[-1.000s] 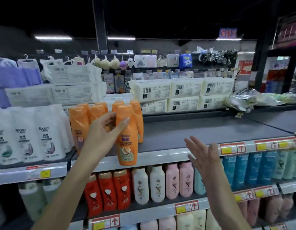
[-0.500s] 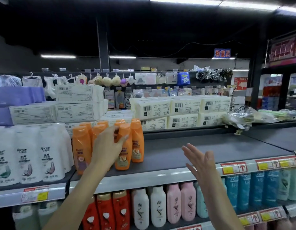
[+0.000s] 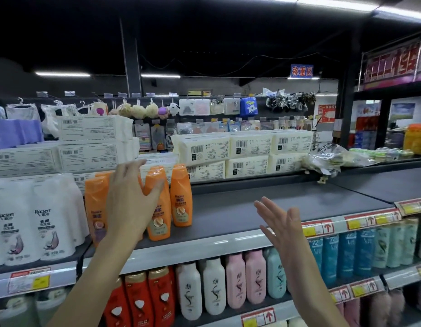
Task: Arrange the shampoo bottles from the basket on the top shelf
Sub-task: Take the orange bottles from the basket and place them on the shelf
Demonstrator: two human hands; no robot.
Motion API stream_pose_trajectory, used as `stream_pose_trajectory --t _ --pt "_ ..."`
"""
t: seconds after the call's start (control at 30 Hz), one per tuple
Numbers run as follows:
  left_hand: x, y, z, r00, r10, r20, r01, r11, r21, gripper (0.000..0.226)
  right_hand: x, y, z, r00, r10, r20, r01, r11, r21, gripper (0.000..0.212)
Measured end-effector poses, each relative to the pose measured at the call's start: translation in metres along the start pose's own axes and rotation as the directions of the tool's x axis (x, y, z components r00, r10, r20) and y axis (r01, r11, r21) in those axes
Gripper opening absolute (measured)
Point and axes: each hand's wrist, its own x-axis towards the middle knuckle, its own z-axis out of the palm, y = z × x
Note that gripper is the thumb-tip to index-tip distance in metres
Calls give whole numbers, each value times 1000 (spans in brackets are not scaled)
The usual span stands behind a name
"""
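Note:
Several orange shampoo bottles (image 3: pixel 181 204) stand in a cluster at the left end of the grey top shelf (image 3: pixel 275 204). The front bottle (image 3: pixel 158 223) stands upright near the shelf edge. My left hand (image 3: pixel 131 204) hovers in front of the cluster with fingers spread and nothing in its grip; it hides part of the middle bottles. My right hand (image 3: pixel 282 223) is raised, open and flat, in front of the bare middle of the shelf. The basket is out of view.
White Raclen bottles (image 3: pixel 51 227) fill the shelf section to the left. Stacked tissue packs (image 3: pixel 247 147) sit behind the shelf, with crumpled plastic wrap (image 3: pixel 327 159) at the back right. Red, white, pink and blue bottles (image 3: pixel 235 279) line the lower shelf.
My left hand set the orange bottle down on the top shelf beside the others and let go, its fingers now spread. The right hand stayed raised and open.

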Motion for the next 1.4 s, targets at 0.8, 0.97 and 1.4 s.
stream_pose_trajectory --t 0.8,0.97,1.4 --pt "-168 117 24 755 94 649 536 483 -693 65 -82 2 -86 963 99 -252 -122 989 -78 90" --pt "-213 117 42 683 78 726 609 488 -625 66 -112 34 -130 895 208 -394 -227 974 -2 68" --pt "-361 143 107 313 -75 947 870 423 -254 59 -218 125 -224 738 475 -478 -530 848 24 67"
